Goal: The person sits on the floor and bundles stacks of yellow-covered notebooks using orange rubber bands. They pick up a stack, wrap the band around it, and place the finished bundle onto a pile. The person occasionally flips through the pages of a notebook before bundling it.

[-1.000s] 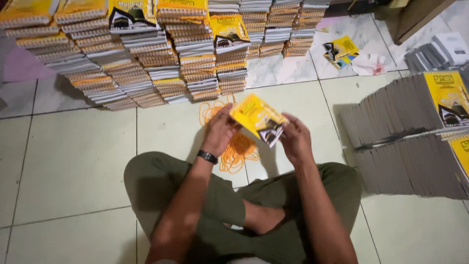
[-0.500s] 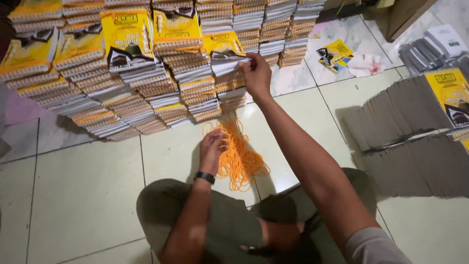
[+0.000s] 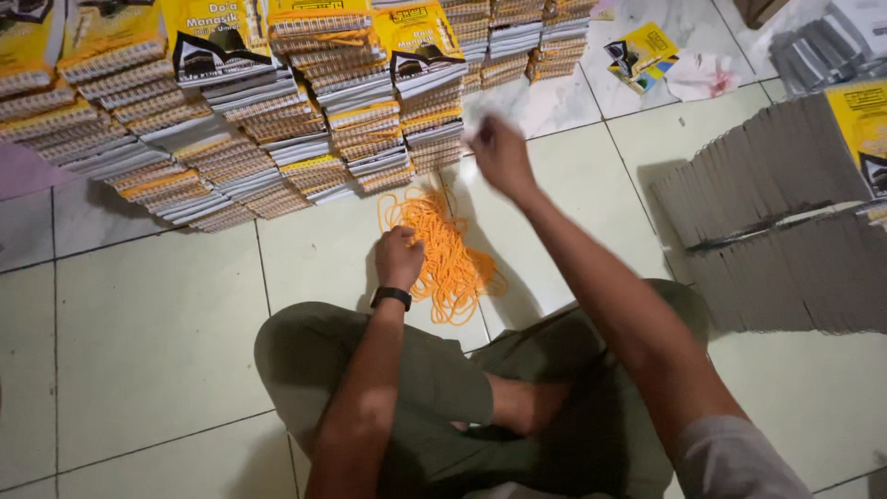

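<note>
2 hands out: your left hand [image 3: 399, 259] curls loosely onto the orange elastic loops [image 3: 448, 254], a tangled heap on glossy tile at 12 o'clock. Your right hand [image 3: 499, 152], blurred, hovers by the booklet stacks [image 3: 277, 139] at 1 o'clock; grip cannot be told.

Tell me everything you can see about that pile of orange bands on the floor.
The pile of orange bands is a loose, tangled heap of thin loops, apparently rubber, lying flat on a pale floor tile just ahead of the seated person's crossed legs. It lies close to the stacked yellow booklets. The left hand rests on its left edge; the right hand, blurred, is above and beyond it, not touching.
</note>
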